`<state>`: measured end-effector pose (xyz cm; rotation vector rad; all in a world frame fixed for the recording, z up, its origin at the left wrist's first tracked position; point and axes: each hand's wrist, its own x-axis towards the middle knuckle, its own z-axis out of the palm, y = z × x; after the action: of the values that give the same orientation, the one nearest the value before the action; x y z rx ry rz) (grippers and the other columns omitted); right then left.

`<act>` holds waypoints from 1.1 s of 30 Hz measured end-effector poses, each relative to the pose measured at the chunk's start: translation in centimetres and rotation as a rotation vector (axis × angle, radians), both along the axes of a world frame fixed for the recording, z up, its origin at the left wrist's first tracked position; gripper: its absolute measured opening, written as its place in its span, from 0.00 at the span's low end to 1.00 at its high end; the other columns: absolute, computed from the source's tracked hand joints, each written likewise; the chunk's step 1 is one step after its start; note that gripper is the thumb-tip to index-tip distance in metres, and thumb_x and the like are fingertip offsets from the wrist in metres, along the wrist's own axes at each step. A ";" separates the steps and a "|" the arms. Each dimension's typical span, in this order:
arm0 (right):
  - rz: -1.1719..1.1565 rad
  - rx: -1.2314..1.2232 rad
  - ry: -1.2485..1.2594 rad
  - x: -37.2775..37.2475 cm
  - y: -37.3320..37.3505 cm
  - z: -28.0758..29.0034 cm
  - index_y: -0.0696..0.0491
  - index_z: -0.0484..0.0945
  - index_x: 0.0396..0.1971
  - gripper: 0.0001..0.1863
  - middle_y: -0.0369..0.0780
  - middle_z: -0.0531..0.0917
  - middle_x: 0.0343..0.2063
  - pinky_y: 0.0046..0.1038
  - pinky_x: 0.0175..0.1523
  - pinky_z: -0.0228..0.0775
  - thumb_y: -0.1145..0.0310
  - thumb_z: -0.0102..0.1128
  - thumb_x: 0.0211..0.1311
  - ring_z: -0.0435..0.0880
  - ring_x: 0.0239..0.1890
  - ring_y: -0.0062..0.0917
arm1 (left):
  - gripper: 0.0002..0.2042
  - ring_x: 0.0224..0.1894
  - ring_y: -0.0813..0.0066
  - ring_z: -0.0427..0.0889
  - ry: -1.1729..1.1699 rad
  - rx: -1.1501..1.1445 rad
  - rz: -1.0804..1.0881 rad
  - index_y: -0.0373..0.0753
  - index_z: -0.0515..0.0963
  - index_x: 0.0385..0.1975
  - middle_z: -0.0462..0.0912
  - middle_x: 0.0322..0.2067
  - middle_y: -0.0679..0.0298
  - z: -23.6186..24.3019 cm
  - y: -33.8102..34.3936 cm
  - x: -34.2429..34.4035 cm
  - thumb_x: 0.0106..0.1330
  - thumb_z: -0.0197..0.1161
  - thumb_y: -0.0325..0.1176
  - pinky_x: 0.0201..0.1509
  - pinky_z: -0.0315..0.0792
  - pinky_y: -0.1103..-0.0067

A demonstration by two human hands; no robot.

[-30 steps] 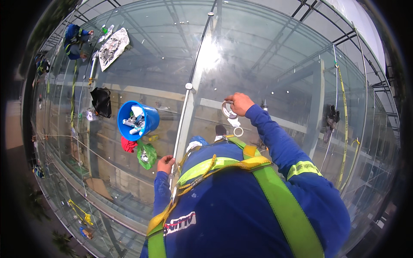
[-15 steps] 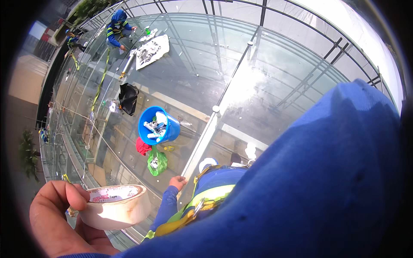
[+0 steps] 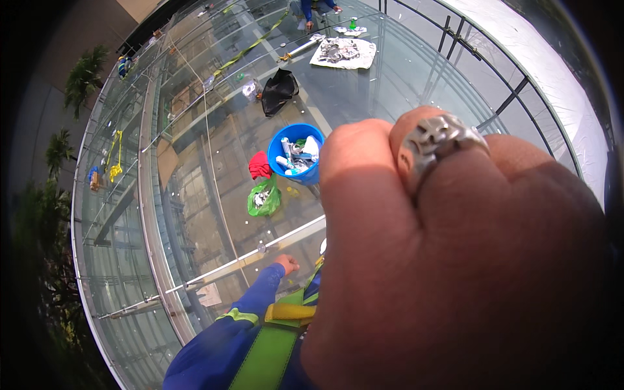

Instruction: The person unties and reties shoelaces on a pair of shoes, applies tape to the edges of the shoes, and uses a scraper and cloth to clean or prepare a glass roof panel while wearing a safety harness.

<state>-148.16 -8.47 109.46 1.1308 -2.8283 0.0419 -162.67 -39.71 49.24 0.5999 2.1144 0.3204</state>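
I see right hand [image 3: 455,260] close against lens, fingers curled together, silver ring [image 3: 437,140] on one; grasp unclear. Blue bucket [image 3: 296,153] and green bag [image 3: 263,197] mid glass roof [image 3: 195,195], co-worker's hand [image 3: 286,263] on metal rail [image 3: 260,250].

- The ring [image 3: 437,144] on the hand [image 3: 455,260] close to the lens is dull silver-grey with a raised pattern.
- The bucket [image 3: 296,155] is bright blue, holding white and grey bits.
- The cloth [image 3: 259,166] beside it is red.
- The small bag [image 3: 263,198] is green.
- The other bag [image 3: 278,90] is black.
- The co-worker's sleeve [image 3: 253,300] is blue, with a yellow-green band.
- The harness strap [image 3: 270,354] is lime green, crossed by yellow.
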 end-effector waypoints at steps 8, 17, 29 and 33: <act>-0.105 0.023 0.005 0.8 0.6 -0.8 0.52 0.83 0.34 0.11 0.42 0.80 0.36 0.32 0.38 0.75 0.65 0.60 0.52 0.81 0.36 0.31 | 0.19 0.43 0.65 0.86 -0.078 0.078 0.083 0.35 0.82 0.46 0.87 0.40 0.56 2.3 4.0 -3.1 0.58 0.70 0.40 0.50 0.77 0.70; -0.235 -0.009 0.087 4.0 2.4 -1.7 0.51 0.82 0.35 0.12 0.41 0.79 0.35 0.31 0.38 0.74 0.64 0.60 0.52 0.81 0.35 0.31 | 0.18 0.38 0.71 0.85 -0.150 0.078 0.071 0.30 0.81 0.46 0.87 0.36 0.56 3.4 6.0 -2.6 0.59 0.71 0.35 0.46 0.78 0.75; -0.919 -0.344 0.017 12.6 6.5 -9.2 0.54 0.81 0.47 0.20 0.47 0.77 0.37 0.30 0.37 0.74 0.69 0.59 0.51 0.80 0.36 0.36 | 0.15 0.39 0.72 0.84 -0.067 -0.129 -0.157 0.32 0.81 0.43 0.85 0.38 0.57 6.5 8.6 -0.9 0.59 0.69 0.33 0.46 0.78 0.75; -1.523 -0.729 0.017 22.2 13.3 -26.9 0.50 0.79 0.52 0.22 0.44 0.77 0.35 0.38 0.41 0.72 0.79 0.61 0.56 0.79 0.35 0.42 | 0.15 0.39 0.73 0.84 -0.187 -0.071 -0.110 0.31 0.82 0.43 0.86 0.35 0.58 5.7 9.7 -2.7 0.59 0.71 0.33 0.46 0.77 0.77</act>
<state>-125.98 4.87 82.61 -1.1216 -2.4499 0.7781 -165.33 -30.04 54.95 0.6175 1.8974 0.2290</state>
